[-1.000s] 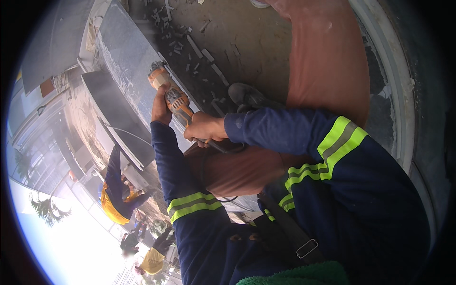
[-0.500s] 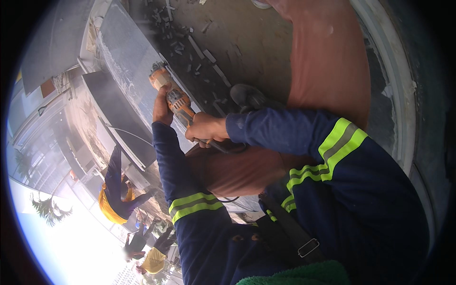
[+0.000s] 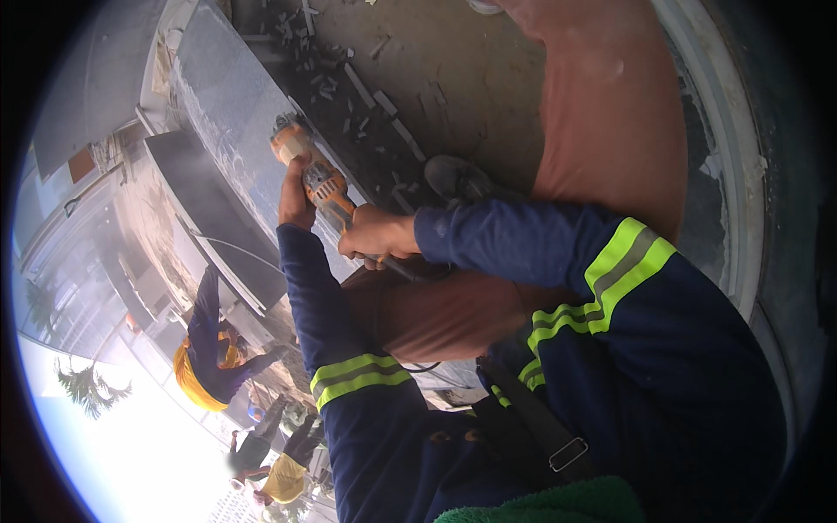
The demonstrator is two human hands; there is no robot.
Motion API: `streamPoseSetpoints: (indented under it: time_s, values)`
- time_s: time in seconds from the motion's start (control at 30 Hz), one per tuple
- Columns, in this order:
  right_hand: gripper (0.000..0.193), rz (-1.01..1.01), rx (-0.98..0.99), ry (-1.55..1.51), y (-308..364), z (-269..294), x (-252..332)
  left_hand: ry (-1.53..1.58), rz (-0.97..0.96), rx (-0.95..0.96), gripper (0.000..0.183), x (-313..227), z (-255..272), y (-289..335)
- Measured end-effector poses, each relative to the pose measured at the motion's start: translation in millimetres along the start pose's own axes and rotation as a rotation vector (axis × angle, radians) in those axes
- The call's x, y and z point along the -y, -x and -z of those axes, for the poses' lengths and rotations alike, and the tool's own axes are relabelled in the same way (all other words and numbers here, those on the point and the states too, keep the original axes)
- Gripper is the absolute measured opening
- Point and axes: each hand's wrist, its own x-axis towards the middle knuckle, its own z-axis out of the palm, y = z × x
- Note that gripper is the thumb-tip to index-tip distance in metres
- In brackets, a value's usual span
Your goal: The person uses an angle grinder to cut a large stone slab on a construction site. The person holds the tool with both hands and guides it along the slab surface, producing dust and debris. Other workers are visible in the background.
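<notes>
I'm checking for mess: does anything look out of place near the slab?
Yes: pale strips and chips lie strewn across the floor beside the grey slab, perhaps loose offcuts. Nothing looks odd about the orange power tool in the left hand and right hand.

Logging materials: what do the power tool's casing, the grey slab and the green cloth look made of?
Power tool's casing: probably moulded plastic, matte, given its vent slots. Grey slab: perhaps stone or concrete; its dusty, dull face leaves that open. Green cloth: likely terry towelling, matte, given its fuzzy pile.
</notes>
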Motion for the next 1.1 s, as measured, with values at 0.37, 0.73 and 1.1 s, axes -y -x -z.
streamPoseSetpoints:
  time_s: [0.37,0.73,1.1]
  values:
    - [0.022,0.001,-0.015,0.019,6.5,-2.6,2.3,0.003,0.005,0.007,0.052,-6.4,-5.6,4.9]
    - [0.017,0.093,-0.136,0.223,28.3,-7.3,5.1,-0.105,-0.159,-0.016,0.053,0.5,-18.7,6.2]
    - [0.012,0.45,-0.3,0.351,117.5,24.7,30.5,0.076,-0.564,0.107,0.058,-79.6,-159.0,74.5]
